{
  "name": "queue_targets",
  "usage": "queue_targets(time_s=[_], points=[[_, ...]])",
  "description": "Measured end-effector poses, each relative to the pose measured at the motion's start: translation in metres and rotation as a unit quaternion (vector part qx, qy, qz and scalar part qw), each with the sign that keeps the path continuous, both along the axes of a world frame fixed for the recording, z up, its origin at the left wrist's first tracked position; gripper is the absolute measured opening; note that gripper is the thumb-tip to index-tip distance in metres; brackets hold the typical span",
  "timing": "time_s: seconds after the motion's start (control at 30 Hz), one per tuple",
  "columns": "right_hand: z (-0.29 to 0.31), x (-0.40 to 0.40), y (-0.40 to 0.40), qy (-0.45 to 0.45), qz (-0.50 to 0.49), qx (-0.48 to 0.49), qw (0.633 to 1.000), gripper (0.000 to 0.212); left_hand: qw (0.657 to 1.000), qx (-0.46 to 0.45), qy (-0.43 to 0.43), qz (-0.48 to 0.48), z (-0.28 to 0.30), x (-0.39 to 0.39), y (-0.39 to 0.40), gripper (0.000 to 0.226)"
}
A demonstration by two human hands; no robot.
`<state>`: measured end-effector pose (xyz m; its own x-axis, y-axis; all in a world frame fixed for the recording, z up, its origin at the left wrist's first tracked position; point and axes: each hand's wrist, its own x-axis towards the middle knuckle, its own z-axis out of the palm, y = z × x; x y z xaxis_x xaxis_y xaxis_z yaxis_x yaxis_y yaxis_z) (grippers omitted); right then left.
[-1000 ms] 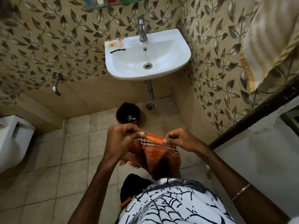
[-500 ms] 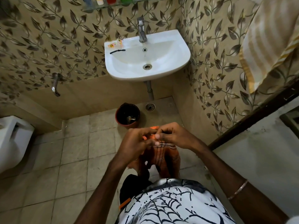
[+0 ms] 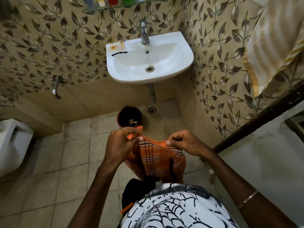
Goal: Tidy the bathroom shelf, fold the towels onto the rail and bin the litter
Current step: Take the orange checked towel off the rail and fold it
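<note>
An orange towel (image 3: 158, 160) with dark and white stripes hangs in front of my body. My left hand (image 3: 121, 143) pinches its upper left edge, and my right hand (image 3: 184, 143) pinches the upper right edge a short way apart. The cloth droops between and below them. A cream and yellow striped towel (image 3: 273, 46) hangs at the upper right. A dark round bin (image 3: 130, 117) with litter inside stands on the floor beyond my hands. Small wrappers (image 3: 116, 46) and a black strip (image 3: 119, 53) lie on the rim of the white sink (image 3: 181, 63). Bottles stand on a glass shelf (image 3: 115, 6) at the top.
A tap (image 3: 144, 32) rises behind the sink and a wall tap (image 3: 56, 88) sticks out at the left. A white toilet (image 3: 11, 145) sits at the far left. A floor drain (image 3: 152, 109) lies under the sink. A dark door frame (image 3: 263, 119) runs along the right.
My hands came together over the towel half a second ago and have now drawn apart again, with the top edge stretched between them.
</note>
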<state>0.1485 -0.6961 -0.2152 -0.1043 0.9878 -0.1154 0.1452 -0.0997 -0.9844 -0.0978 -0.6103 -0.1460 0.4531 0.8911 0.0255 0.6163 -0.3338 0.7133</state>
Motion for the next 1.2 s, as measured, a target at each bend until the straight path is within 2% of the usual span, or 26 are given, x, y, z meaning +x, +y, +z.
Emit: queue_targets(time_s=[0.07,0.13,0.23,0.33,0.43,0.57,0.67,0.77,0.83,0.93,0.97,1.0,1.07,1.13,1.2], points=[[0.006,-0.007,0.004,0.004,0.006,0.009,1.0,0.041,0.999,-0.028,0.002,-0.042,0.0,0.007,-0.005,0.059],[0.012,-0.015,0.007,0.008,0.021,0.019,1.0,0.029,0.99,-0.082,-0.02,-0.111,0.0,0.019,-0.014,0.069],[0.016,-0.019,0.012,0.019,0.035,0.025,0.999,0.015,0.984,-0.099,-0.034,-0.146,0.0,0.031,-0.021,0.044],[0.013,-0.014,0.009,0.016,0.033,0.019,0.999,0.033,0.988,-0.065,-0.054,-0.126,0.003,0.03,-0.02,0.018],[0.004,-0.011,0.004,0.011,0.052,-0.006,0.999,0.044,0.99,-0.036,-0.06,-0.125,0.009,0.026,-0.019,0.013],[-0.005,-0.002,-0.002,0.023,0.027,-0.024,0.999,0.054,0.994,-0.017,-0.066,-0.081,0.013,0.012,-0.009,0.011],[-0.01,0.004,-0.006,0.025,0.007,-0.016,1.0,0.048,0.996,-0.031,-0.06,-0.052,0.016,0.001,-0.001,0.012],[-0.006,0.003,-0.006,0.034,-0.004,-0.017,0.999,0.046,0.999,-0.035,-0.011,-0.037,0.015,-0.004,0.004,0.012],[0.0,0.0,-0.004,0.026,-0.008,-0.008,1.0,0.035,0.998,-0.027,0.038,-0.033,0.014,-0.003,0.004,0.019],[0.01,-0.009,0.0,0.026,0.015,0.011,0.999,0.03,0.992,-0.077,0.048,-0.087,0.012,0.01,-0.006,0.059],[0.013,-0.012,0.001,0.03,0.026,0.014,0.999,0.028,0.987,-0.103,0.039,-0.116,0.011,0.016,-0.011,0.066],[0.016,-0.015,0.003,0.036,0.032,0.019,0.999,0.026,0.982,-0.125,0.026,-0.142,0.01,0.022,-0.016,0.064],[0.021,-0.018,0.006,0.039,0.039,0.031,0.998,0.025,0.977,-0.139,-0.009,-0.163,0.007,0.03,-0.021,0.044],[0.022,-0.015,0.007,0.034,0.044,0.028,0.998,0.025,0.983,-0.106,-0.032,-0.147,0.006,0.03,-0.021,0.018],[0.018,-0.01,0.004,0.02,0.048,0.01,0.999,0.034,0.987,-0.075,-0.043,-0.135,0.009,0.026,-0.018,0.01]])
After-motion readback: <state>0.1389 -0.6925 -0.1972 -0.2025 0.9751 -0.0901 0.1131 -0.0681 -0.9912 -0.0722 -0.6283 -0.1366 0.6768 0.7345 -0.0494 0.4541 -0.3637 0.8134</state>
